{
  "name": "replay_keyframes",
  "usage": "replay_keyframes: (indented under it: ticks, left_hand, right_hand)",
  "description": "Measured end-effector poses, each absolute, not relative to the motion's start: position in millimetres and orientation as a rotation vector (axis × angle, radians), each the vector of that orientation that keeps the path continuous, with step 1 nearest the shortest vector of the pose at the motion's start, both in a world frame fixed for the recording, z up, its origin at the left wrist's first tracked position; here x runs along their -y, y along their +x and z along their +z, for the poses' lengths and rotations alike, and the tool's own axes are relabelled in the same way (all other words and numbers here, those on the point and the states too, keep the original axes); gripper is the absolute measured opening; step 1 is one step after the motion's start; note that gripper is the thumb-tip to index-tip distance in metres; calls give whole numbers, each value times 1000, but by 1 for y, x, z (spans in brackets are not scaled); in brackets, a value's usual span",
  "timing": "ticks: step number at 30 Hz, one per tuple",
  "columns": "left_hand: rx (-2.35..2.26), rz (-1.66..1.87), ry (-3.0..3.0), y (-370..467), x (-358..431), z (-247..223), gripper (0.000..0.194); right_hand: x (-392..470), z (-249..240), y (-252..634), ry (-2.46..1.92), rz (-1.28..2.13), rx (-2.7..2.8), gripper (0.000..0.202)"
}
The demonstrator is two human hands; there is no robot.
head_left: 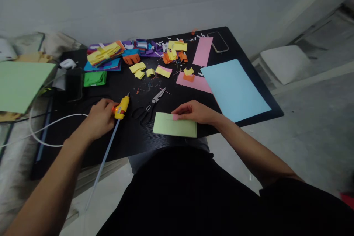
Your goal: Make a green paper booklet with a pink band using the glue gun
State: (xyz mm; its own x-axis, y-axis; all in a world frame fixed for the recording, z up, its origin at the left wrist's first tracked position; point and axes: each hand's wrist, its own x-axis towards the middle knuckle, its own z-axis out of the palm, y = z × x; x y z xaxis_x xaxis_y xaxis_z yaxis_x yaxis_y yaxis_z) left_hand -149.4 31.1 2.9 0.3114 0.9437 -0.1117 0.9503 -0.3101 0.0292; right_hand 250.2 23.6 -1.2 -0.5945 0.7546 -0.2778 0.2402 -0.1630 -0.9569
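My left hand (101, 117) is closed around the handle of a yellow hot glue gun (121, 108), whose nozzle points away from me. A long translucent glue stick (105, 156) trails from its back past the table edge. My right hand (197, 111) pinches a small pink paper piece (175, 117) between thumb and fingers. That piece rests against a light green paper rectangle (173, 127) lying near the table's front edge, partly under my hand. Between the two hands lie scissors (151, 107) with black handles, blades apart.
Behind are yellow paper strips (105, 54), a green paper bundle (95, 78) and loose scraps. Pink sheets (203, 51), a phone (220, 42) and a light blue sheet (235, 90) lie right. A white cable (47, 143) loops at left. A stool (284, 62) stands beyond the table.
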Motion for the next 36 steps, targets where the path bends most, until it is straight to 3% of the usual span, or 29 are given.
replay_keyframes:
  ticks: [5,12,16,18,21,24,36]
  left_hand:
    - [-1735,27,2434,-149,-47,-6,50]
    - [-1780,1,2460,-140,-46,8,52]
    - [-1864,136,2596,-91,-7,22,54]
    - [-1642,317,2672,-51,22,21,51]
    - [-1370,412,2705,6,60,7,46]
    - [-1421,388,2683,33,77,-11,55]
    - [-1551,421,2599,35,81,-35,51]
  right_hand:
    - [-33,-6,260,-1138,1489,2056,25]
    - [-7,-14,254,-1134,768,2327,18]
    - [19,-24,250,-1198,363,2283,21]
    - [32,-26,248,-1214,236,2307,26]
    - [46,-26,246,-1228,160,2337,27]
    - [55,-28,247,-1229,156,2336,28]
    - [66,-37,252,-1253,311,2273,35]
